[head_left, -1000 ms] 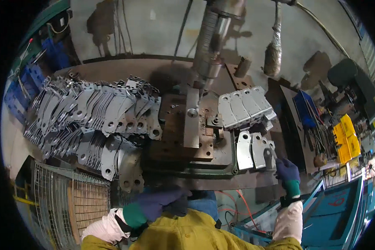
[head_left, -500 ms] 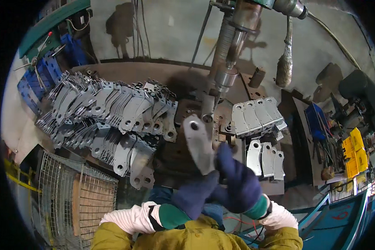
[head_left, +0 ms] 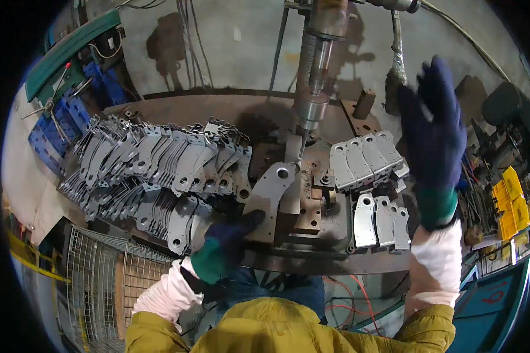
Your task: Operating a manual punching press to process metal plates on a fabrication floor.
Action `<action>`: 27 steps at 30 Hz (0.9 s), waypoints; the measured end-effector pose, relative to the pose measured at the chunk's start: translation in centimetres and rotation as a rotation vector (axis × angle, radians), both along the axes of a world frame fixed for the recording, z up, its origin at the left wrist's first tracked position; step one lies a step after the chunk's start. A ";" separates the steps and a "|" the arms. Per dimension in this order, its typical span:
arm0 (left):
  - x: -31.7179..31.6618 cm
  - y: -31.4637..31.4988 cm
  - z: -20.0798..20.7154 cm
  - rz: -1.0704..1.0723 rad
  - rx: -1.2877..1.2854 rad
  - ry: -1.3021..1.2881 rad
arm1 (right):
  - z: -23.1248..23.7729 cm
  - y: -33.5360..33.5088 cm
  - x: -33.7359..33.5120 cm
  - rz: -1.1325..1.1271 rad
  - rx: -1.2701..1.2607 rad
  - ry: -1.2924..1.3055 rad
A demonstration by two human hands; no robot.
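Note:
My left hand (head_left: 234, 231), in a dark blue glove with a green cuff, grips the lower left part of a flat grey metal plate (head_left: 270, 197). The curved plate has a round hole at its upper end and lies close to the left side of a steel fixture block (head_left: 310, 219). Above that fixture hangs the chuck (head_left: 311, 109) of a drill press. Raised on the right is my right hand (head_left: 434, 132), gloved the same way, fingers stretched out and holding nothing. It hides part of the bench behind it.
Many similar plates are piled in rows (head_left: 188, 162) on the left. Smaller groups of plates (head_left: 364, 162) stand right of the fixture, with several more (head_left: 365, 222) nearer me. A wire basket (head_left: 100, 282) is at lower left, and yellow bins (head_left: 511, 203) sit far right.
My hands were together in front of me with the plate lifted. Now my left hand has moved left and lower with it, while my right hand has let go and swung up to the right.

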State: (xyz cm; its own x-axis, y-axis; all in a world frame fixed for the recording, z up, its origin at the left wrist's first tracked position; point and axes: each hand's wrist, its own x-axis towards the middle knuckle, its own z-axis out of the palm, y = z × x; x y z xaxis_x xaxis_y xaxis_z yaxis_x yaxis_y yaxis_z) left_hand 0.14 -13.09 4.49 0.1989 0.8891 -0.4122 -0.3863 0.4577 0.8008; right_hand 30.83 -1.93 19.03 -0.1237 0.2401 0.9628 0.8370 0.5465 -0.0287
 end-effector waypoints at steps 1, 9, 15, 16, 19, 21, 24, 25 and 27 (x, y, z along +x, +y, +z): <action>0.0 0.6 -0.4 0.014 0.037 0.015 | 0.9 1.9 1.0 -0.002 0.019 -0.002; 1.0 3.9 -0.4 0.009 -0.025 0.060 | 1.3 12.6 2.1 0.495 -0.775 0.612; 1.3 5.5 -1.9 0.008 -0.125 0.164 | 1.1 13.6 1.3 0.491 -0.776 0.768; 1.5 5.4 -2.3 0.028 -0.140 0.172 | 1.1 13.8 1.4 0.472 -0.767 0.759; 2.2 3.9 -3.5 0.030 -0.013 0.047 | 0.6 14.6 1.5 0.426 -0.742 0.751; 2.9 3.5 -3.4 0.024 0.063 0.005 | 0.5 14.8 1.5 0.405 -0.714 0.767; 2.2 2.8 -3.5 0.054 0.097 0.153 | 0.4 15.9 0.6 0.459 -0.659 0.741; 1.8 3.8 -6.0 0.011 0.121 0.214 | 0.1 16.5 1.0 0.430 -0.628 0.728; 2.0 3.7 -6.3 0.005 0.141 0.225 | 0.2 17.3 1.5 0.404 -0.560 0.715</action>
